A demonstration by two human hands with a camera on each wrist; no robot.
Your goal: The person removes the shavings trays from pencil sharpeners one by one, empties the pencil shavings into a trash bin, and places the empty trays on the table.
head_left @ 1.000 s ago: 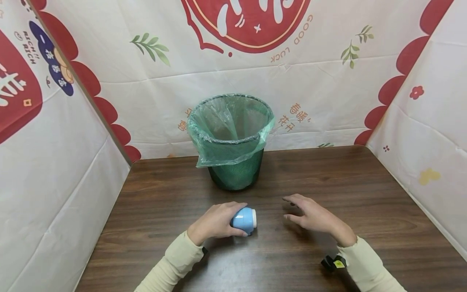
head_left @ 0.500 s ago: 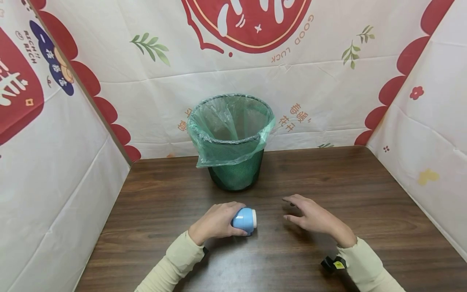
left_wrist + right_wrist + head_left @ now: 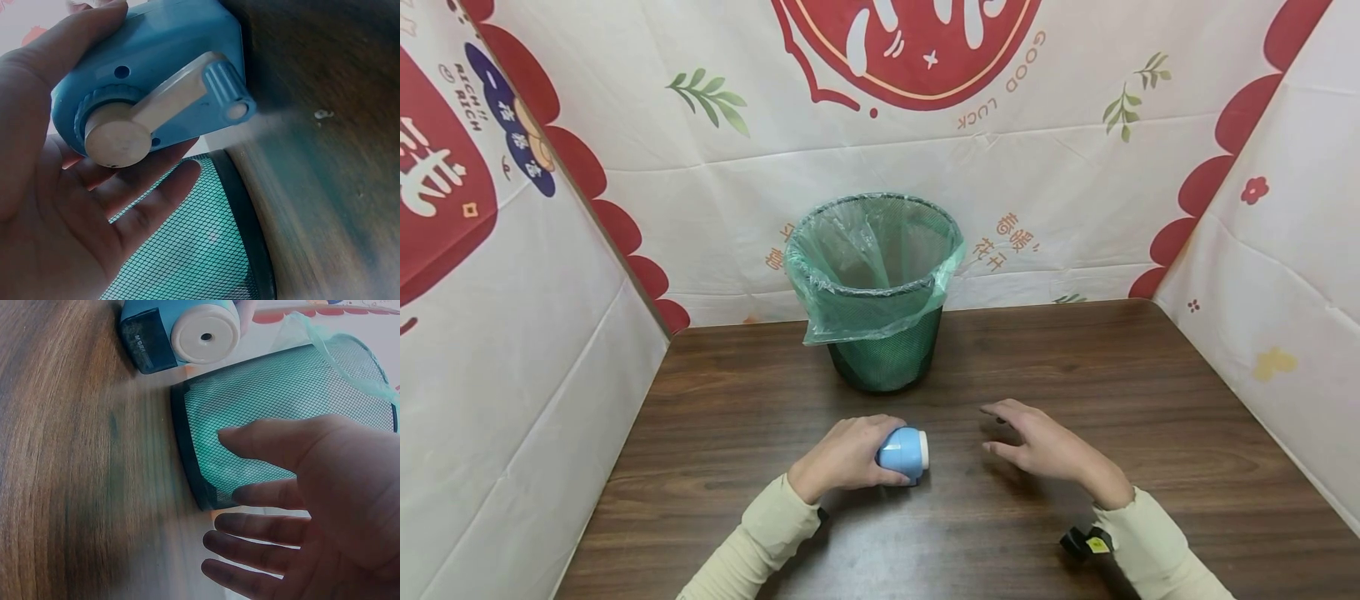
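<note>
A light blue hand-crank pencil sharpener (image 3: pixel 901 455) lies close over the brown table, its white round front facing right. My left hand (image 3: pixel 848 454) grips its body from the left, thumb on the near side and fingers on the far side. In the left wrist view the crank handle (image 3: pixel 172 92) at its back points toward the table. The right wrist view shows the pencil hole (image 3: pixel 206 337) and a dark see-through shavings drawer (image 3: pixel 149 340). To the right, apart from the sharpener, my right hand (image 3: pixel 1051 443) holds nothing, its fingers loosely extended and its thumb spread.
Behind the hands stands a green mesh waste bin (image 3: pixel 886 358), lined with a thin green plastic bag (image 3: pixel 865 312) folded over its rim. White printed cloth (image 3: pixel 722 200) rises at the table's back and both sides. The wooden table (image 3: pixel 715 400) reaches toward the person.
Both hands and the pencil sharpener stay in place. The printed cloth on the left side has shifted slightly to the right.
</note>
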